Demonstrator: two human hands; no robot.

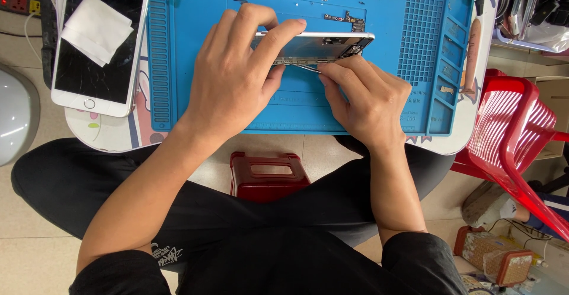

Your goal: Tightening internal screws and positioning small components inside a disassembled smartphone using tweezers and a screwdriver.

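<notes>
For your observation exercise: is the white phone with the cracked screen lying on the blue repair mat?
No: the cracked white phone lies left of the blue repair mat, on the white table edge.

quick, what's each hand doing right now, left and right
Left hand: closed on the opened phone body, holding it on edge over the blue mat.
Right hand: pinching a thin metal tool against the phone's lower edge.

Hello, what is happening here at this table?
A person seated at a blue silicone work mat is working on an opened white smartphone body. The left hand holds it tilted on its edge, and the right hand presses a thin metal tool against its lower side. A second white phone with a cracked black screen lies to the left, with a white cloth on it.
</notes>
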